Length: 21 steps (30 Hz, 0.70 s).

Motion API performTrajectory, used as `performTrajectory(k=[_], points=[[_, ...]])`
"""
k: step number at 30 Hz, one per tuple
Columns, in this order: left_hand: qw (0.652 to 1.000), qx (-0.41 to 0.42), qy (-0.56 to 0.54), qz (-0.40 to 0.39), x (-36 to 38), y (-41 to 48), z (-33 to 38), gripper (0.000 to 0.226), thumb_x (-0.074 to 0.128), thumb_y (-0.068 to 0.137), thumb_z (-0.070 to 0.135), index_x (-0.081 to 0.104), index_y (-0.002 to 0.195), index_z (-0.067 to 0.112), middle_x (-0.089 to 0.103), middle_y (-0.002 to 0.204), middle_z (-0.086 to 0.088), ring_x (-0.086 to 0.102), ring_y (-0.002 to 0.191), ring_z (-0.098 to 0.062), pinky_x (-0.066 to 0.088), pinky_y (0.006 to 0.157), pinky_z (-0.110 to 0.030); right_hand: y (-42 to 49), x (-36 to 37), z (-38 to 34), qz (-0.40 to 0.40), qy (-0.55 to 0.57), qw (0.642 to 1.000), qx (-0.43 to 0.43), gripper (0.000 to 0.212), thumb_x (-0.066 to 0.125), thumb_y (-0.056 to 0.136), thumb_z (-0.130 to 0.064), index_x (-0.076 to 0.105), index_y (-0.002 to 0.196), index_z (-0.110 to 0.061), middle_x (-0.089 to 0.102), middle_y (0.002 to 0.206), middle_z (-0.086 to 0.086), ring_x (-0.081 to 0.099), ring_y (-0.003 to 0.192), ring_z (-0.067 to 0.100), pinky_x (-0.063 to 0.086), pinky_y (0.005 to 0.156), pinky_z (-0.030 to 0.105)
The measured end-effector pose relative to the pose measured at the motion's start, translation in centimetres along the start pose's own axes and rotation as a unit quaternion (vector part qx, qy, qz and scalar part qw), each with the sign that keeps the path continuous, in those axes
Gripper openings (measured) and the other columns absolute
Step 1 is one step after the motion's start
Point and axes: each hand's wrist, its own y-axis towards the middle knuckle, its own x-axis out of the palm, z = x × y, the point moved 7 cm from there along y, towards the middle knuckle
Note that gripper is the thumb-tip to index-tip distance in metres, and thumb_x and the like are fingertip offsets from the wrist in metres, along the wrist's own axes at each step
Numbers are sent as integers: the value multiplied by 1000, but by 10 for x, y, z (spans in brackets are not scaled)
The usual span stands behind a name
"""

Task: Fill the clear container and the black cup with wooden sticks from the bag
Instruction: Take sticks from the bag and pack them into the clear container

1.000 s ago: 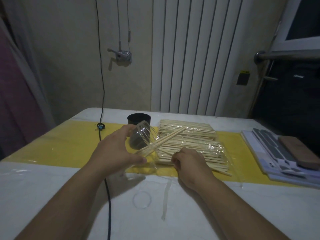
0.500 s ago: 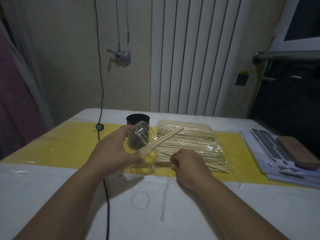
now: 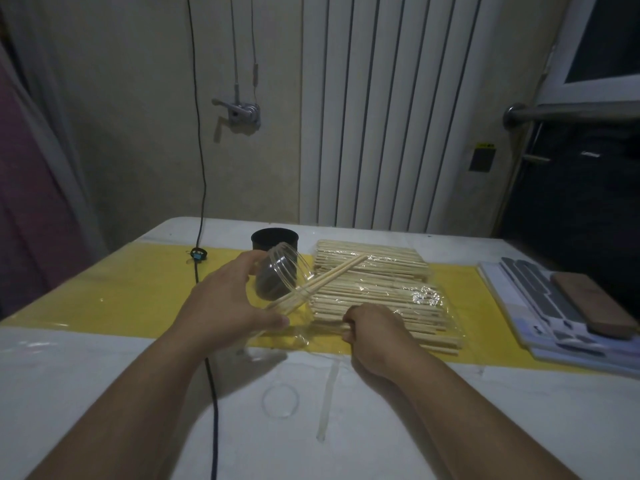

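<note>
Here our left hand (image 3: 225, 306) grips the clear container (image 3: 280, 282) tilted so wooden sticks (image 3: 381, 289) our right hand (image 3: 374, 329) pinches slide in.

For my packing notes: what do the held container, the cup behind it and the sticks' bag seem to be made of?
Clear container: likely thin glossy plastic; the wooden sticks inside show through.
Black cup: matte, opaque; material unclear.
Bag: thin clear plastic film; it wrinkles and glints.

delta | right hand (image 3: 375, 329) crept slightly left at the bag (image 3: 415, 296) mouth, apparently | dim view
</note>
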Motion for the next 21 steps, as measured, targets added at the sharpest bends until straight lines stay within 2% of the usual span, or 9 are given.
performTrajectory(k=[2, 5, 8, 10, 12, 14, 16, 19, 21], points=[[1000, 0, -3, -1, 0, 0, 0, 97, 80, 40, 58, 41, 129, 53, 52, 115, 27, 54, 112, -6, 48, 92, -38, -1, 2, -1, -9, -23, 1000, -4, 20, 54, 96, -27, 65, 112, -23, 62, 117, 0, 53, 118, 27, 40, 94, 34], [1000, -1, -7, 1, 0, 0, -1, 96, 80, 40, 56, 42, 128, 54, 52, 114, 27, 54, 111, -7, 48, 92, -37, -7, -4, -5, 0, -23, 1000, -12, 21, 52, 98, -31, 62, 114, -21, 61, 117, 3, 54, 116, 29, 42, 91, 34], [1000, -3, -11, 1, 0, 0, -2, 96, 80, 40, 56, 41, 128, 54, 53, 114, 26, 54, 111, -6, 47, 90, -36, -15, -23, -9, 34, -2, 999, -13, 15, 47, 99, -31, 56, 109, -23, 65, 108, 3, 60, 104, 31, 41, 76, 35], [1000, -6, -12, 0, 0, 1, -3, 94, 80, 40, 57, 40, 126, 56, 54, 117, 24, 54, 112, -7, 47, 91, -36, -19, -36, -13, 64, 7, 997, -33, 9, 46, 97, -28, 47, 106, -27, 65, 101, -3, 59, 95, 30, 38, 69, 35], [1000, -10, -14, 1, 0, 2, -5, 95, 80, 40, 57, 41, 126, 55, 55, 120, 22, 55, 113, -7, 47, 92, -36, -24, -47, -21, 92, -2, 993, -67, 12, 50, 94, -26, 38, 96, -27, 57, 84, -6, 55, 83, 28, 34, 62, 36], [1000, -15, -19, 3, 0, 1, -6, 97, 84, 42, 54, 42, 129, 53, 56, 122, 20, 54, 115, -7, 46, 91, -36, -26, -55, -30, 109, -11, 989, -104, 19, 48, 97, -33, 33, 89, -26, 54, 80, -3, 55, 82, 30, 32, 61, 38], [1000, -16, -22, 6, -1, 0, -7, 97, 92, 48, 46, 43, 131, 51, 55, 123, 19, 54, 117, -8, 46, 93, -36, -26, -63, -39, 134, -24, 981, -139, 25, 52, 96, -40, 36, 83, -26, 63, 83, 0, 59, 82, 32, 33, 60, 35], [1000, -17, -23, 8, -1, 0, -7, 95, 94, 51, 42, 42, 131, 52, 54, 123, 20, 53, 120, -7, 46, 94, -36, -31, -74, -46, 246, -81, 947, -188, 35, 60, 81, -50, 41, 74, -22, 58, 54, -3, 57, 48, 27, 24, 43, 25], [999, -19, -28, 7, -1, 0, -7, 94, 94, 51, 41, 42, 128, 55, 54, 122, 21, 53, 120, -7, 45, 93, -36, -34, -80, -45, 296, -81, 929, -207, 38, 57, 79, -55, 41, 73, -21, 53, 49, -3, 53, 43, 26, 20, 44, 23]])
